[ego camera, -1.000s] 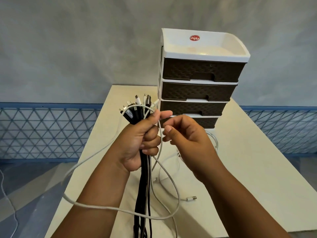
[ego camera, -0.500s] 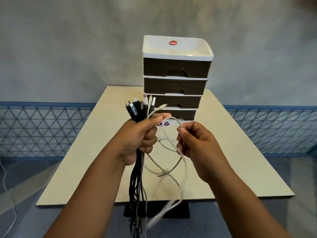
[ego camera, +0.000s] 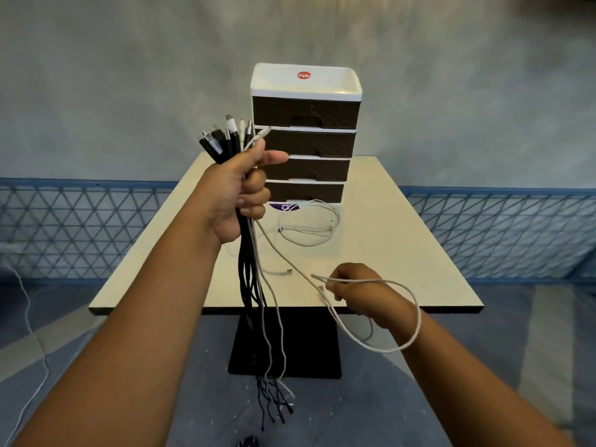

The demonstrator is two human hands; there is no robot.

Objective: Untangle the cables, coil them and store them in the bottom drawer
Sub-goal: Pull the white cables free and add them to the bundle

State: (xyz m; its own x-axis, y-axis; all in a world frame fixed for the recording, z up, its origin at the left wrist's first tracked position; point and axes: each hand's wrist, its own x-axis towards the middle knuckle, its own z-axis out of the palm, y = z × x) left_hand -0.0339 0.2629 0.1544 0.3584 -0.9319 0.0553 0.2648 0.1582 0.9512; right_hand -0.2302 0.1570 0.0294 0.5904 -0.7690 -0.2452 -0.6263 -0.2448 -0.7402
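Note:
My left hand [ego camera: 237,188] grips a bundle of several black and white cables [ego camera: 254,285] just below their plugs, held up in front of the drawer unit. The cables hang straight down past the table edge. One white cable [ego camera: 380,317] runs from the bundle down to my right hand [ego camera: 358,291], which pinches it low at the table's front edge; a loop of it curls round my right wrist. The brown four-drawer unit [ego camera: 306,140] with a white top stands at the table's far end, all drawers closed, bottom drawer [ego camera: 304,191] lowest.
A loosely coiled white cable [ego camera: 309,225] lies on the cream table [ego camera: 403,253] before the drawer unit, another white plug end [ego camera: 283,271] nearer me. A white cord [ego camera: 29,324] trails on the floor at left. A blue lattice fence [ego camera: 500,230] runs behind.
I have stepped back from the table. My left hand rose with the bundle. My right hand dropped down and to the right, drawing the white cable out of the bundle.

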